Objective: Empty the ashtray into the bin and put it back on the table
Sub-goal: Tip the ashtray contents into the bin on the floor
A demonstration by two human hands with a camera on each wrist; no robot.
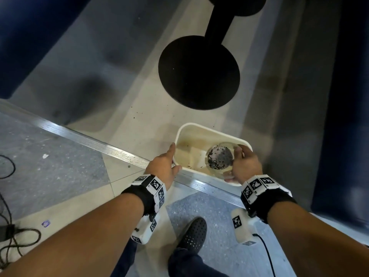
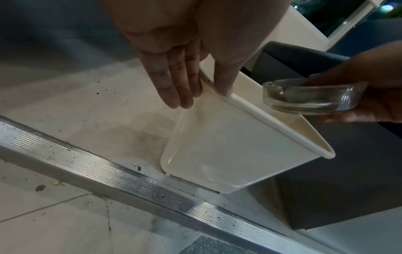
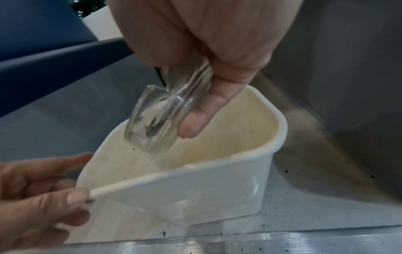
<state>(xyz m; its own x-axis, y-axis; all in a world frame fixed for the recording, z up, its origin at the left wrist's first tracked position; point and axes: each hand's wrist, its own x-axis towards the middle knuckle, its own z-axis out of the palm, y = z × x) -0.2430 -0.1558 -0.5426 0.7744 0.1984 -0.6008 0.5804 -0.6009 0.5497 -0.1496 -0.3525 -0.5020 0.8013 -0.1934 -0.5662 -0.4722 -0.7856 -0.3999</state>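
A clear glass ashtray with dark ash stuck to its bottom is tilted over the open white plastic bin on the floor. My right hand grips the ashtray by its right rim, thumb on the near side and fingers on the far side. In the right wrist view the ashtray hangs steeply inside the bin's mouth. My left hand pinches the bin's left rim, thumb on the edge and fingers along the outer wall. The bin leans against a metal floor strip. A few ash specks lie inside it.
A black round table base stands on the floor just beyond the bin. A ribbed metal strip marks a step edge in front of it. Cables lie at the far left; my shoe is below. Dark blue seats flank both sides.
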